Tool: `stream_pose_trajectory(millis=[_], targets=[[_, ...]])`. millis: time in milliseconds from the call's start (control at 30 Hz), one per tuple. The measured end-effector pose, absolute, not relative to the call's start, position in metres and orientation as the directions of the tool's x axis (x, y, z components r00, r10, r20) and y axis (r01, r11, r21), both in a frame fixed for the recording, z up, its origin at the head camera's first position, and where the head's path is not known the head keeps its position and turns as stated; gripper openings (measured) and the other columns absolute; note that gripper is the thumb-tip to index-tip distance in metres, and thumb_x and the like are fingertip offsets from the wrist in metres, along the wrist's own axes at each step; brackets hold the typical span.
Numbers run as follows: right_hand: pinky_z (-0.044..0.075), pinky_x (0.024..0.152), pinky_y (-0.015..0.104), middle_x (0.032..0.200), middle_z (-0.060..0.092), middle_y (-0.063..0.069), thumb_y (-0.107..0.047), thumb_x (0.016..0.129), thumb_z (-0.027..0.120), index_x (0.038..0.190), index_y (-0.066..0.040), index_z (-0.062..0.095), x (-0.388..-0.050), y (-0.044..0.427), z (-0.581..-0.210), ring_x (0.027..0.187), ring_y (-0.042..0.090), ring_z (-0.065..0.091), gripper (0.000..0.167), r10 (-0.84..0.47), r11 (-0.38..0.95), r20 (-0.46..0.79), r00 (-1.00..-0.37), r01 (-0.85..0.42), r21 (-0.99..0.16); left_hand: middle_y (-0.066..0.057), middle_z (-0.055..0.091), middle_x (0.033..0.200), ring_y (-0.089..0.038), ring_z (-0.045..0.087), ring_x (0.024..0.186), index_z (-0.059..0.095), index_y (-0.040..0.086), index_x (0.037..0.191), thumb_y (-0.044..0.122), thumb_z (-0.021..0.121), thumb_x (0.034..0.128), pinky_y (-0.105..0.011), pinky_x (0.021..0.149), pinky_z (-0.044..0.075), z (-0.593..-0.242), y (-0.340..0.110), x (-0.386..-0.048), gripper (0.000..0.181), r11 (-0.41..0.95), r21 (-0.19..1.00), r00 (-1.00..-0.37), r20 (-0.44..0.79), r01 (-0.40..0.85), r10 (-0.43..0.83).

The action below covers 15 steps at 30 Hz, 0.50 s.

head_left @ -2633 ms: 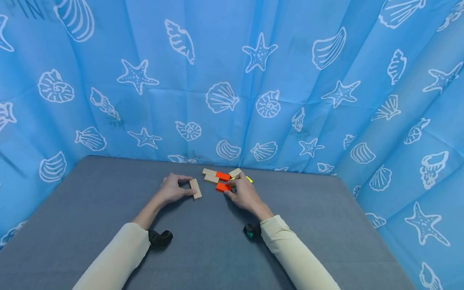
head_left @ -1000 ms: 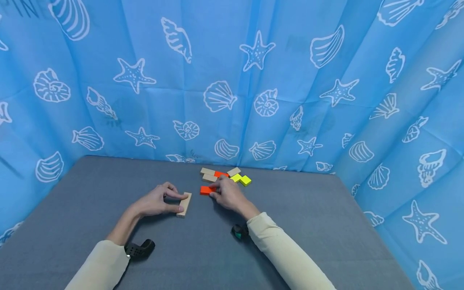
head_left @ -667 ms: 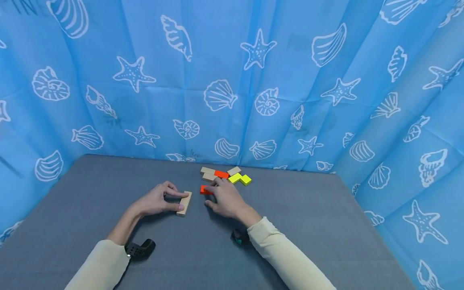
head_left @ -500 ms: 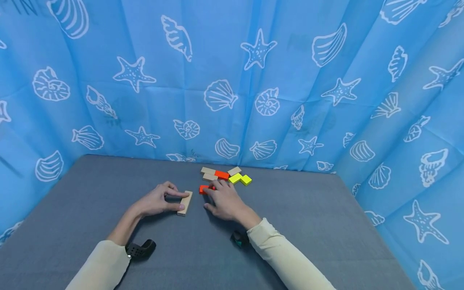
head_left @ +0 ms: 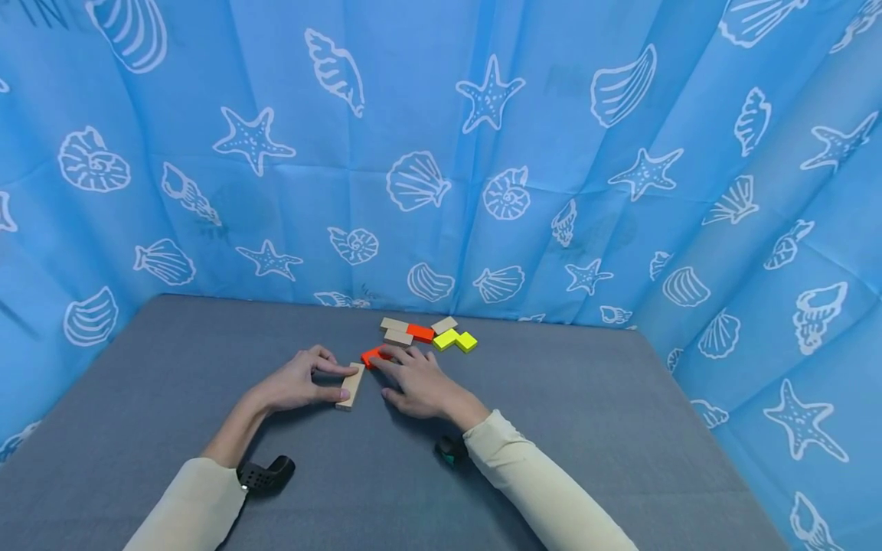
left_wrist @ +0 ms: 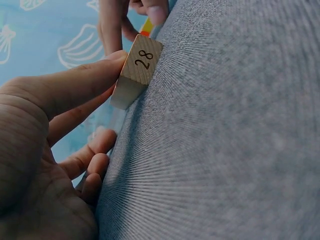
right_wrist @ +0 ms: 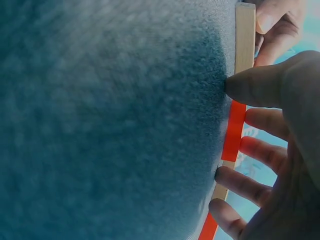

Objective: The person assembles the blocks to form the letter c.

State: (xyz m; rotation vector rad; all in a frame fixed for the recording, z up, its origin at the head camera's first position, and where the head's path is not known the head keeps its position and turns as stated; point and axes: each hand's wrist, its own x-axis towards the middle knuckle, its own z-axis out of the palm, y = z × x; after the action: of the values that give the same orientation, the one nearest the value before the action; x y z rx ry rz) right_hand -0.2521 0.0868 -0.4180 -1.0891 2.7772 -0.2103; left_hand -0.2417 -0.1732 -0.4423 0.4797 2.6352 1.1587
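The head camera is overlooking the surface (head_left: 586, 413), far edge included. Low, close wrist views are sharing a wooden block (left_wrist: 141, 61).

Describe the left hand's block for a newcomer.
On the gray table, find the left hand. It pinches a bare wooden block with 28 on one end. Unlike the red block beside it, this one is uncoloured; other bare blocks lie farther back.

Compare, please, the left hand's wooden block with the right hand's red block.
The wooden block is pale tan, the red block vivid orange-red. The wooden block shows 28 on its end; the red block shows no visible number. The wooden block points mostly away; the red block lies more crosswise. Both rest on the grey table.
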Motion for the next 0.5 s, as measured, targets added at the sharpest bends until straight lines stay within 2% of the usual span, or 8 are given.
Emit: stream_pose_trajectory(millis=[267, 500], targets=[[0.027, 0.111, 0.063, 0.166, 0.024, 0.000, -0.033, 0.104, 0.058, 0.159, -0.026, 0.036, -0.2535, 0.0862, -0.4191, 0.144, 0.033, 0.031, 0.060, -0.687, 0.722, -0.122, -0.716, -0.655, -0.222, -0.012, 0.053, 0.125, -0.038, 0.044, 0.120, 0.073, 0.020, 0.129, 0.043, 0.082, 0.0848, -0.062, 0.094, 0.037, -0.4417, -0.1733, -0.2421, 0.050, 0.624, 0.755, -0.919, -0.077, 0.200, 0.388], [0.027, 0.111, 0.064, 0.166, 0.025, 0.001, -0.033, 0.104, 0.058, 0.160, -0.025, 0.035, -0.2548, 0.0871, -0.4211, 0.143, 0.032, 0.032, 0.061, -0.696, 0.714, -0.118, -0.709, -0.664, -0.223, -0.012, 0.053, 0.125, -0.037, 0.045, 0.120, 0.073, 0.021, 0.128, 0.045, 0.083, 0.0833, -0.061, 0.093, 0.038, -0.4422, -0.1721, -0.2428, 0.052, 0.634, 0.753, -0.924, -0.096, 0.176, 0.370]])
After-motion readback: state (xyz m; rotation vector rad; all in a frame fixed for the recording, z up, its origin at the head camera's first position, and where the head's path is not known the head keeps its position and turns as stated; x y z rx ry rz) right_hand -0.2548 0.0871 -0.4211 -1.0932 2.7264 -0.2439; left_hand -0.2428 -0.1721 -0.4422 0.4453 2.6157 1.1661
